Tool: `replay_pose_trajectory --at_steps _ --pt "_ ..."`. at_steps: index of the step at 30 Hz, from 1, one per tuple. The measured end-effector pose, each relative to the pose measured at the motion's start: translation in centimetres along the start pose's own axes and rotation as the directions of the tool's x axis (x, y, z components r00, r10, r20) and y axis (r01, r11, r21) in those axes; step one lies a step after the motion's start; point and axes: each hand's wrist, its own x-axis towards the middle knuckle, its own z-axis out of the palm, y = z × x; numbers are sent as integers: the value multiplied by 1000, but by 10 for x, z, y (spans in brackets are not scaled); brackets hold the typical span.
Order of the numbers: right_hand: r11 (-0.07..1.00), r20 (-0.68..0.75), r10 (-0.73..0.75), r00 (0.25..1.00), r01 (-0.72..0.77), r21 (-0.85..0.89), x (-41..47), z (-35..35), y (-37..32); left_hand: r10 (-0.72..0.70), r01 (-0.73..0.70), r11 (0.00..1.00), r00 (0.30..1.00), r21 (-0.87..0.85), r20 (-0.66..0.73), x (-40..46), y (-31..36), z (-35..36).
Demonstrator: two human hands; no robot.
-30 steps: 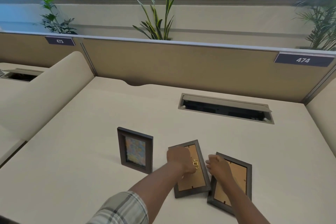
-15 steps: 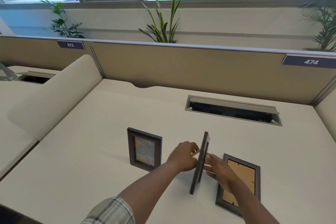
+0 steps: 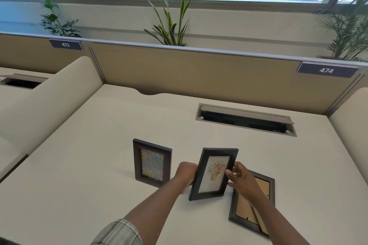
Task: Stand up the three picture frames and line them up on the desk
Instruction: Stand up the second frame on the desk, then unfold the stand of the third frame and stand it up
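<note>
**Second frame in hand, tilted**

While my left hand (image 3: 184, 175) and right hand (image 3: 242, 180) pinch the middle frame (image 3: 214, 174) by its side rails, tilted over the desk (image 3: 89, 175), it seems light, stiff, glass-fronted; edges grip best. One frame (image 3: 152, 162) stands alongside; another (image 3: 252, 203) lies face-down.

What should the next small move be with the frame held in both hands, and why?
Probably set the held frame down upright just right of the standing frame. Both the left hand and right hand grip it tilted; the third frame lies face-down.
</note>
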Motion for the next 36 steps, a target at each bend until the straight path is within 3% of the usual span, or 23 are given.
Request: replay_pose_trajectory --at_steps 4,11,14,17,21,25,30,32,36 --pt "975 -78 -72 994 54 -214 -3 3 0 -45 75 967 991 -242 125 5 -3 -3" --pt "909 -120 -177 977 115 -400 -9 20 0 -20 32 947 999 -320 42 16 -9 0" --pt "903 -133 -176 975 107 -416 -8 24 0 -95 48 957 983 -287 -154 9 -8 5" --pt "914 -137 -168 976 102 -393 -13 21 4 -129 64 983 905 -170 -405 -6 -14 13" --pt "928 -200 -125 972 43 -371 -25 5 23 -94 171 981 832 92 -547 -35 -42 33" --pt "877 -312 -43 949 -114 -467 -41 -16 48 46 67 943 944 326 -326 -49 -68 67" --pt "618 -366 38 930 -310 -723 -53 -29 59 89 -53 894 994 444 -61 -47 -69 110" --pt "614 -350 96 932 -332 -716 -54 -33 62 42 -26 887 999 462 -25 -45 -67 125" --pt "722 -311 164 936 -329 -609 -51 -40 61 -10 29 864 999 503 -41 -40 -63 136"
